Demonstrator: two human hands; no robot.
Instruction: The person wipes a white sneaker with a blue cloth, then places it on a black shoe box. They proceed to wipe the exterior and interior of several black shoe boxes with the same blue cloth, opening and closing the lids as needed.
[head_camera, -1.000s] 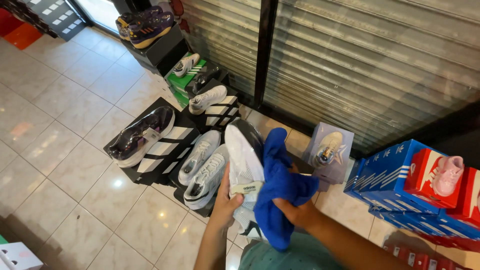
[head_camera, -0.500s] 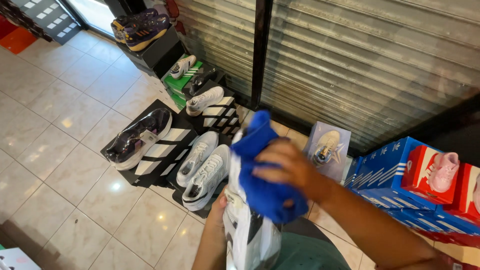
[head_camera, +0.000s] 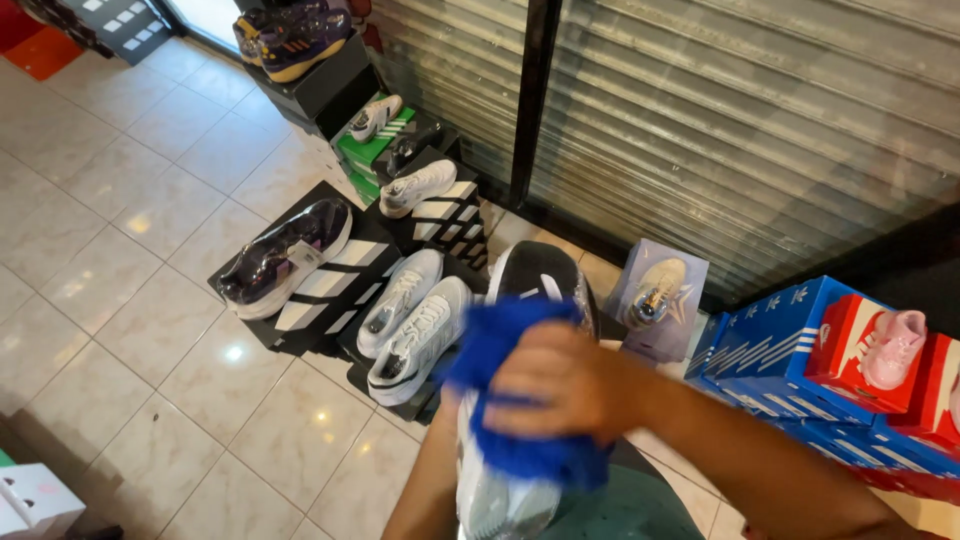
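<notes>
The right hand (head_camera: 565, 385) is closing around a blue cloth (head_camera: 500, 400) and is pressing it against a shoe (head_camera: 540, 290) that is wrapped in clear plastic film. The fingers are curled into the cloth, so the hand is gripping it firmly. The shoe is standing almost upright in front of the person – its black upper end is pointing away, toward the shutter, and its white lower end is showing near the bottom edge of the picture. The left hand (head_camera: 462, 420) is mostly hiding behind the cloth and the shoe; only the forearm is rising from below, and it seems to be holding the shoe from the left side, but I cannot tell how its fingers are lying.

Just beyond the held shoe, a pair of white sneakers (head_camera: 415, 320) is lying on black boxes with white stripes (head_camera: 320, 290) on the tiled floor (head_camera: 120, 230). A dark purple shoe (head_camera: 285, 255) is resting on another such box to the left. Further back, a white shoe (head_camera: 418, 187) is sitting on a stack of black boxes, and a small white shoe (head_camera: 376, 117) is sitting on a green box (head_camera: 375, 150). To the right, a pale shoe in a clear box (head_camera: 655, 295) is leaning near the metal shutter (head_camera: 720, 130), and a pink shoe (head_camera: 893, 348) is lying on a red box beside blue boxes (head_camera: 770, 350).
</notes>
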